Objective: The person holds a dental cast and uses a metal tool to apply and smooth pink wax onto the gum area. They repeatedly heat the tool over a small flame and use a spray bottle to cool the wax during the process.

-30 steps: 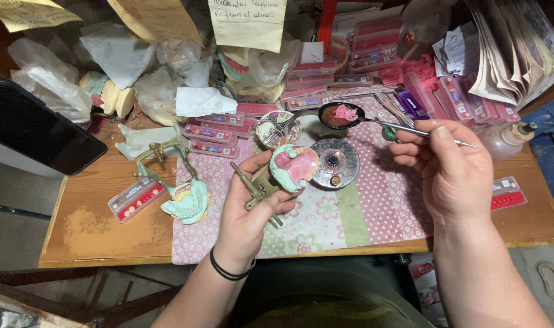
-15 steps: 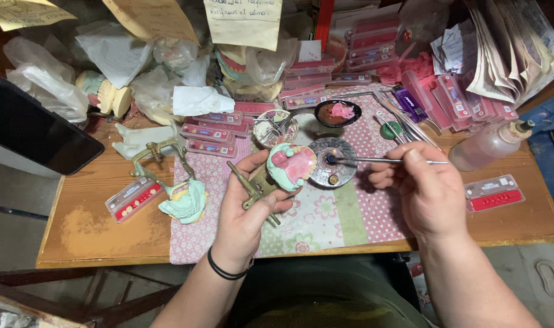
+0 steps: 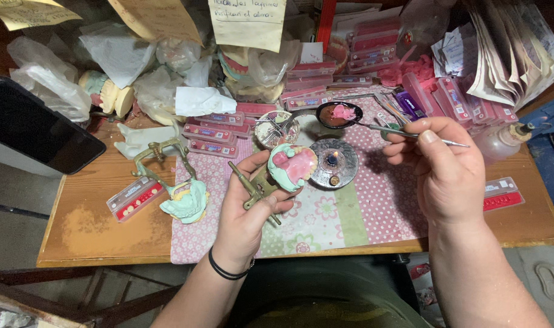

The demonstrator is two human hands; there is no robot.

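Your left hand grips a brass articulator carrying a pale green plaster cast topped with glossy pink wax, tilted up toward you so the wax faces your view. Your right hand, at three o'clock, pinches a thin metal instrument, its tip toward the small lit burner just beside the cast on the patterned cloth.
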